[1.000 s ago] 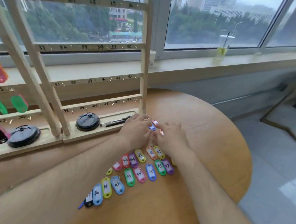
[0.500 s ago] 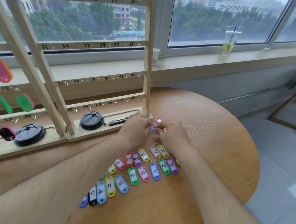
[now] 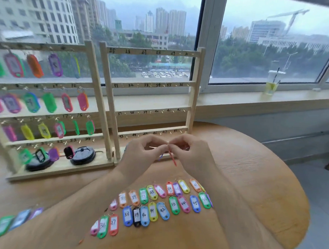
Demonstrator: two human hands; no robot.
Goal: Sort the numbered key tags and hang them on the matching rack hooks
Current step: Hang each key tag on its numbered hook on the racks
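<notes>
The left rack (image 3: 94,94) has many hung tags (image 3: 49,102), the right rack (image 3: 192,99) none. Lots of loose tags (image 3: 163,211) lie on the table (image 3: 252,176). The left hand (image 3: 144,154) pinches a blue tag (image 3: 160,157), the right hand (image 3: 193,154) a red tag (image 3: 172,157), near that rack.

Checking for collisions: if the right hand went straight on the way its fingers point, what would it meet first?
The left hand: the right hand points at its fingertips, almost touching over the key tags they pinch. The rack rail lies beyond, depth unclear.
</notes>
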